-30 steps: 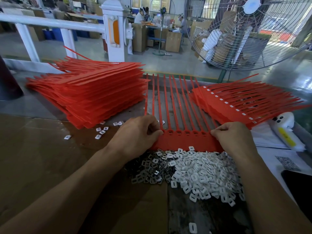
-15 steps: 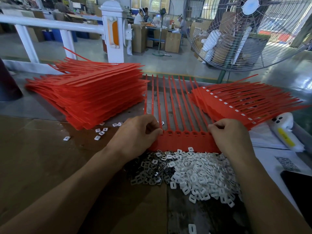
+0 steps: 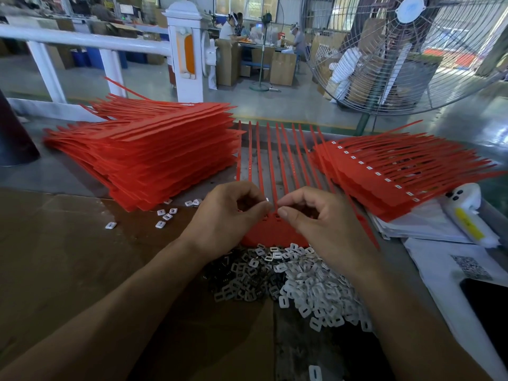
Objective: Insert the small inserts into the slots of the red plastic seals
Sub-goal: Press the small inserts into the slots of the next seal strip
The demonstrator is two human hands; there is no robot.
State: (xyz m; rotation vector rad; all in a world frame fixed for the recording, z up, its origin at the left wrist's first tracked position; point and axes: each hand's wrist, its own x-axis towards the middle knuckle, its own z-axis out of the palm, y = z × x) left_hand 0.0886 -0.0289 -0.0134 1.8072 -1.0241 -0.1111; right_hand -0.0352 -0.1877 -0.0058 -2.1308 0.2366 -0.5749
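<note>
- I see the left hand [image 3: 229,215] over the near left part of the red seal strip [image 3: 270,233], fingers curled, thumb and forefinger pinching a small white insert [image 3: 267,199] just above the strip's slotted edge.
- The right hand [image 3: 316,215] sits beside it on the right, fingers curled, thumb and forefinger tips brought together at the same edge. I cannot tell whether they pinch an insert or only press on the strip.
- The two hands nearly touch at the fingertips, over the middle of the strip's flat band.
- The strip lies flat on the table [image 3: 55,257], its band toward me, its thin red tails fanning away toward the far edge. The hands cover much of the band, so I cannot tell how many slots are filled.
- The pile of loose inserts [image 3: 310,287] lies just on my side of the strip, white on the right, darker and greyer on the left.
- A tall stack of red seals [image 3: 154,160] stands to the left of the strip, with a few stray inserts [image 3: 165,215] at its near foot.
- A second stack of red seals [image 3: 398,171] lies to the right, showing a row of white inserts along its edge, resting on white papers [image 3: 428,224].
- A white handheld device [image 3: 467,213] lies at the far right.
- A large floor fan [image 3: 412,50] stands beyond the table.
</note>
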